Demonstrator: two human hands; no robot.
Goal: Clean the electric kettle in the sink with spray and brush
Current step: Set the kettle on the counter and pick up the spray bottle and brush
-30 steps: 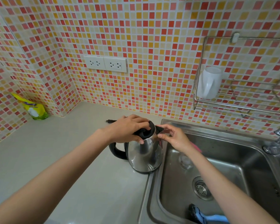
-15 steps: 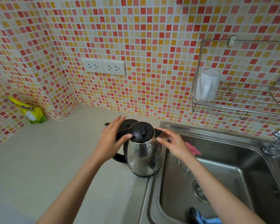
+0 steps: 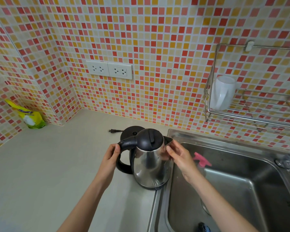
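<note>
Desk [image 3: 40, 173]: kettle [image 3: 151, 164] upright beside sink [image 3: 241, 185].
Left grip [image 3: 110, 158]: curled round handle [image 3: 124, 167].
Right grip [image 3: 179, 156]: pinching kettle under spout [image 3: 168, 140].

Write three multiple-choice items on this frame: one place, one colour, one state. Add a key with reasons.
1. Where is the kettle?
A in the sink basin
B on the counter at the edge of the sink
C on a stove

2. What colour is the spray head in the sink?
A pink
B green
C white

3. The kettle's lid is:
A flipped open
B shut
C taken off

Key:
1 B, its bottom meets the counter beside the rim.
2 A, the trigger shows pink against the steel.
3 B, the black lid lies flat on top.
</note>
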